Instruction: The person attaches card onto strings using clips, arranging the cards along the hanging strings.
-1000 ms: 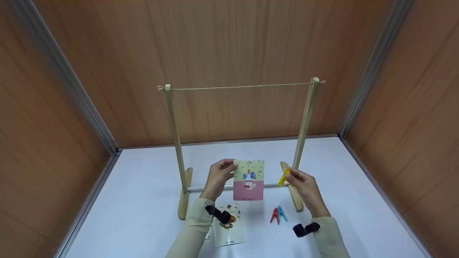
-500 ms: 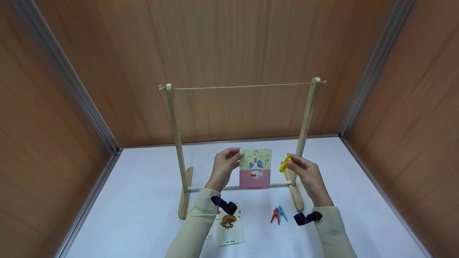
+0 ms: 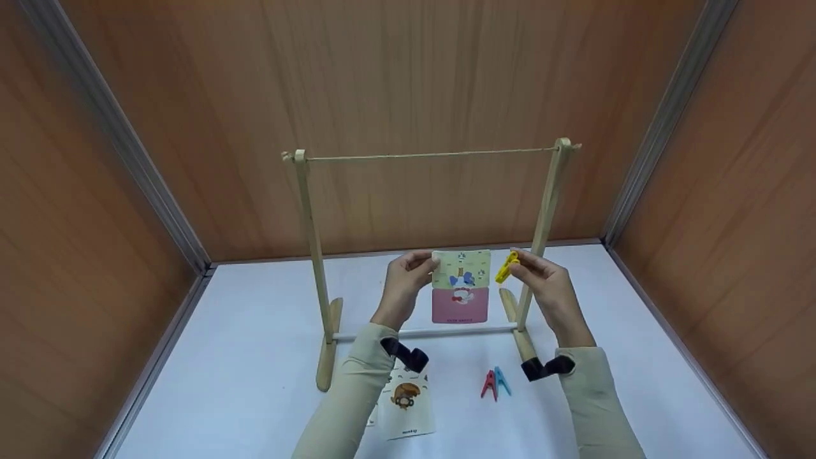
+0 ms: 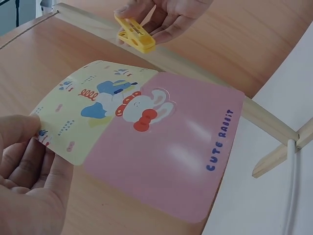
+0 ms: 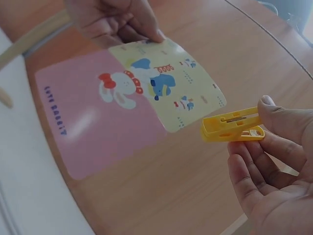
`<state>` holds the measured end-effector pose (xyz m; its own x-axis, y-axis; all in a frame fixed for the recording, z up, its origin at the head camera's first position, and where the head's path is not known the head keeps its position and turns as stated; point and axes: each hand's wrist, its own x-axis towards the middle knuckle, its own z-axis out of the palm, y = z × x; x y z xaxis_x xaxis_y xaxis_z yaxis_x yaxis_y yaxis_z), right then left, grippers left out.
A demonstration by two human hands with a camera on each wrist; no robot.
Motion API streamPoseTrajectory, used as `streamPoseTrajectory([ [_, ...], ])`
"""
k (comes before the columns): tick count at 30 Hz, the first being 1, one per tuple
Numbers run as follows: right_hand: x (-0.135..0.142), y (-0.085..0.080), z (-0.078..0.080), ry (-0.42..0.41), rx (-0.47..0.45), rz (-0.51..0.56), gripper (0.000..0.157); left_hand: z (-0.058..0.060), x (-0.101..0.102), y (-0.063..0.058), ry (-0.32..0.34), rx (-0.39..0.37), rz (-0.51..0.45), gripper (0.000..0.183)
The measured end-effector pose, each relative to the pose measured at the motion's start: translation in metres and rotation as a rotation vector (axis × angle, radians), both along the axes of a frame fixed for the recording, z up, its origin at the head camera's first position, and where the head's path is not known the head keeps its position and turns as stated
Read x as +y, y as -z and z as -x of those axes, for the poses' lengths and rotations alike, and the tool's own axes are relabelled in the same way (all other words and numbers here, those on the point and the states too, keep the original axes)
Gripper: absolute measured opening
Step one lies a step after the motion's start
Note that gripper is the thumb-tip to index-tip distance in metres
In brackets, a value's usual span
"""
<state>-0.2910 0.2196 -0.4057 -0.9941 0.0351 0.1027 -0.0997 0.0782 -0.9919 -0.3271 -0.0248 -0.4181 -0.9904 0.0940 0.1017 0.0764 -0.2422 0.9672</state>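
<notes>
My left hand [image 3: 406, 284] pinches the upper left corner of a pink and yellow card [image 3: 460, 305] between thumb and fingers. The card [image 4: 161, 142] carries a rabbit drawing and the words "CUTE RABBIT". In my right hand [image 3: 549, 290] a yellow clothespin [image 5: 232, 125] is pinched by its handle end, its nose pointing toward the card. Card and clothespin are apart in the head view. Both hands are raised in front of a wooden stand, below the string [image 3: 421, 155] stretched between its two posts.
The stand's left post [image 3: 310, 248] and right post [image 3: 544, 217] rise from wooden feet, joined low by a white rod [image 3: 472, 330]. A red clothespin [image 3: 489, 385] and a blue clothespin [image 3: 502, 381] lie on the white table [image 3: 255, 357]. A monkey card [image 3: 408, 408] lies partly under my left forearm.
Both hands have moved up and away from me toward the stand, with the card and the yellow clothespin still held. The left hand has also shifted right.
</notes>
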Motion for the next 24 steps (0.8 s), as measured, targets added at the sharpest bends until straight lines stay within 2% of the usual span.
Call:
streamPoseTrajectory([
  [7,-0.001,-0.019,0.003,0.005,0.034,-0.014,0.058,0.002,0.008,-0.01,-0.004,0.002,0.009,0.026],
  [17,-0.001,-0.039,0.008,0.003,0.08,-0.01,0.059,0.008,0.016,-0.028,-0.051,0.009,-0.011,0.025],
  [24,-0.002,-0.055,0.012,0.0,0.153,-0.013,0.056,0.011,0.02,-0.043,-0.042,0.054,-0.018,0.025],
])
